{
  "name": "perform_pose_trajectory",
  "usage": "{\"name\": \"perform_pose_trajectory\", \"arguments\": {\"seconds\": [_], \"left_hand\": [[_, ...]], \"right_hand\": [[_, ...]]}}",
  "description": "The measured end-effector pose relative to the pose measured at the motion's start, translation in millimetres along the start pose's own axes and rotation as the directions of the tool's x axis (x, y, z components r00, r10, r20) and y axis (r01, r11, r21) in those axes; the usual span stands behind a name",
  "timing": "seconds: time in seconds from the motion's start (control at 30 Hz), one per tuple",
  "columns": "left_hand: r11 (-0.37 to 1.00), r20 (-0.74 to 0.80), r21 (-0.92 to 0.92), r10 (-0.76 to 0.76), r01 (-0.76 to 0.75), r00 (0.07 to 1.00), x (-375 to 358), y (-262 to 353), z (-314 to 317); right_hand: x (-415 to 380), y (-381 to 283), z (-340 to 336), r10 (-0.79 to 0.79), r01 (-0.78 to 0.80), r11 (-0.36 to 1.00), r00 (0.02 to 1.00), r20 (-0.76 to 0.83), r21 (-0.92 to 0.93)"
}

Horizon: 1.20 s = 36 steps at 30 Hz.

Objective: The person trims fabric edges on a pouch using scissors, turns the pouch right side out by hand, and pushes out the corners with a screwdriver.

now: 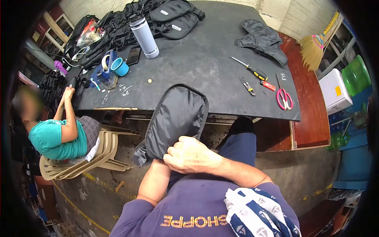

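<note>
A black fabric pouch (177, 114) with piped edging is held up in front of my lap, its far end against the table's front edge. My right hand (189, 155) is closed in a fist at the pouch's near end, gripping the cloth there. My left hand is hidden in or behind the pouch; only the wrist (160, 168) shows at its lower edge, so its fingers cannot be seen. A loose flap of black fabric (141, 154) hangs beside that wrist.
On the black table (197, 59) are a bottle (145, 39), blue cup (119, 67), phone (134, 56), screwdriver (254, 71), cutters (248, 86), red lighter (268, 85), scissors (284, 96) and black bags (175, 19). A person in green (59, 136) sits at left.
</note>
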<state>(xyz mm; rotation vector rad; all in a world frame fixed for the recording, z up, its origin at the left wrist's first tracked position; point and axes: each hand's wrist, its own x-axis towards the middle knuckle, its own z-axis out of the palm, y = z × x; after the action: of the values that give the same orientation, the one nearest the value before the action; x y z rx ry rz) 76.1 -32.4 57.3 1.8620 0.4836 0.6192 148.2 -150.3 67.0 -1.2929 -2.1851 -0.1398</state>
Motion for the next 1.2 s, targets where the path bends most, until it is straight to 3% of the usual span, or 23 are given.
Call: {"name": "perform_pose_trajectory", "arguments": {"seconds": [0.2,0.33,0.4,0.43,0.5,0.53,0.57,0.67,0.83,0.97,1.07,1.1,1.2], "left_hand": [[0.902,0.096,0.423,0.048,-0.084,0.994,-10.5,15.1,1.8],[0.738,0.158,0.661,0.039,-0.135,0.987,-21.3,23.4,0.0],[0.629,0.202,0.756,0.038,-0.181,0.979,-27.8,32.6,2.3],[0.628,0.205,0.756,0.042,-0.185,0.978,-28.4,38.4,5.0],[0.937,0.078,0.301,0.164,-0.18,0.983,-30.8,64.4,14.6],[0.981,-0.009,0.026,0.19,-0.19,0.982,-33.3,69.6,17.5],[0.982,-0.012,0.024,0.189,-0.189,0.982,-37.5,67.8,16.8],[0.846,0.136,0.42,0.3,-0.329,0.944,-48.6,64.1,7.9],[0.939,0.062,0.266,0.209,-0.218,0.976,-38.8,72.5,13.7],[0.991,0.0,0.09,0.097,-0.096,0.995,-28.4,87.0,21.7],[0.999,-0.04,-0.047,0.005,-0.007,0.999,-24.9,92.2,23.5],[0.999,-0.04,-0.046,0.007,-0.009,0.999,-27.4,87.9,20.9],[0.956,-0.001,0.177,0.237,-0.233,0.971,-36.3,63.3,8.4]], "right_hand": [[-2.8,5.3,-12.4,-0.013,0.019,0.994,0.998,-0.062,0.106],[-7.8,29.1,-55.7,0.135,-0.108,0.987,0.96,-0.246,0.118],[-12.6,46.8,-63.9,0.254,-0.238,0.966,0.829,-0.499,0.096],[-12.8,50.6,-66.9,0.253,-0.24,0.966,0.827,-0.501,0.093],[-10.8,53.6,-75.2,0.342,-0.331,0.934,0.712,-0.613,0.137],[-10.7,54.0,-76.9,0.382,-0.371,0.914,0.647,-0.66,0.164],[-11.9,54.1,-74.5,0.382,-0.371,0.914,0.65,-0.658,0.164],[-14.6,53.2,-61.1,0.614,-0.383,0.786,0.575,-0.54,0.485],[-16.6,61.1,-64.8,0.546,-0.273,0.831,0.567,-0.616,0.484],[-16.9,67.6,-63.3,0.629,-0.287,0.738,0.621,-0.468,0.611],[-14.3,74.6,-65.3,0.549,-0.377,0.817,0.739,-0.39,0.437],[-14.4,74.9,-62.3,0.548,-0.376,0.818,0.739,-0.392,0.436],[-10.5,73.9,-46.6,0.456,-0.362,0.871,0.847,-0.274,0.332]]}}
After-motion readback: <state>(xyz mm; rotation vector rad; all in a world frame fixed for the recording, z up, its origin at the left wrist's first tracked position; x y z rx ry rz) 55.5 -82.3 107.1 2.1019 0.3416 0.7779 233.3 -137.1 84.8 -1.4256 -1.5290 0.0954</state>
